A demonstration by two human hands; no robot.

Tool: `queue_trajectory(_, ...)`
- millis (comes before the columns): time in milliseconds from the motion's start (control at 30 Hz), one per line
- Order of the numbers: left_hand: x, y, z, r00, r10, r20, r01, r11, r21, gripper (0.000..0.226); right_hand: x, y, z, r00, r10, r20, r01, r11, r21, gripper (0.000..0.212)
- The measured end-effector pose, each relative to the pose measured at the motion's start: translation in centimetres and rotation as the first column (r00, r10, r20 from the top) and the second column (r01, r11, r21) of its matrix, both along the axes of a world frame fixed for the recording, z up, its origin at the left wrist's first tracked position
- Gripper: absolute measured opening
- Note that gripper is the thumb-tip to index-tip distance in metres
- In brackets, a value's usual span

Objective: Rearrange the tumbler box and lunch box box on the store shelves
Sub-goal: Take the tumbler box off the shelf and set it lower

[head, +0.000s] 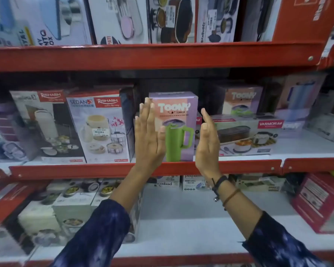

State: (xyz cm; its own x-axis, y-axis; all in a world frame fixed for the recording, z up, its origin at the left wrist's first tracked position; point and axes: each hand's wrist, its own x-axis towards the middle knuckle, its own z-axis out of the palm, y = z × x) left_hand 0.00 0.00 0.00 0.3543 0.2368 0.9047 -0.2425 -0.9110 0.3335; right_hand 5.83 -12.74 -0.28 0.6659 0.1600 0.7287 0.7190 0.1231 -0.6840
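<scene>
toony tumbler box (pixel 176 120) upright at middle shelf (pixel 104 169) front edge, beside varmora lunch box box (pixel 245 135). left hand (pixel 148 135) and right hand (pixel 207 143) flat, wide, flanking box, likely to square it; neither gripping.

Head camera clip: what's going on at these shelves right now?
A person in dark blue patterned sleeves stands at red store shelves, both hands raised to a purple Toony tumbler box standing upright at the front of the middle shelf. The left hand is open and flat at the box's left side, thumb over its front; the right hand is open just off its right side. The box is not lifted. Lunch box boxes stand to its left.
</scene>
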Motion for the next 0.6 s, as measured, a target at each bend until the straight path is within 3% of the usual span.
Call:
queue_trajectory(233,0.9,1.0,-1.8,0.995,-0.082,-0.063,0.06,0.954,-0.293,0.055,1.4,1.5,0.1,0.965,0.034,-0.258,-0.05,0.997,-0.056,0.05)
queue_trajectory(300,1.2,1.7,-1.6,0.99,-0.095,-0.109,0.046,0.923,-0.381,0.053,2.8,1.7,1.0,0.963,0.044,-0.266,-0.072,0.993,-0.098,0.053)
queue_trajectory(433,1.3,2.8,-0.9,0.988,-0.015,-0.154,-0.04,0.936,-0.351,0.049,4.9,1.5,1.4,0.982,0.029,-0.184,-0.065,0.979,-0.193,0.045)
queue_trajectory(600,0.4,2.8,0.1,0.985,-0.052,-0.163,-0.014,0.925,-0.381,0.049,4.7,0.3,1.3,0.984,0.071,-0.164,-0.094,0.986,-0.139,0.043)
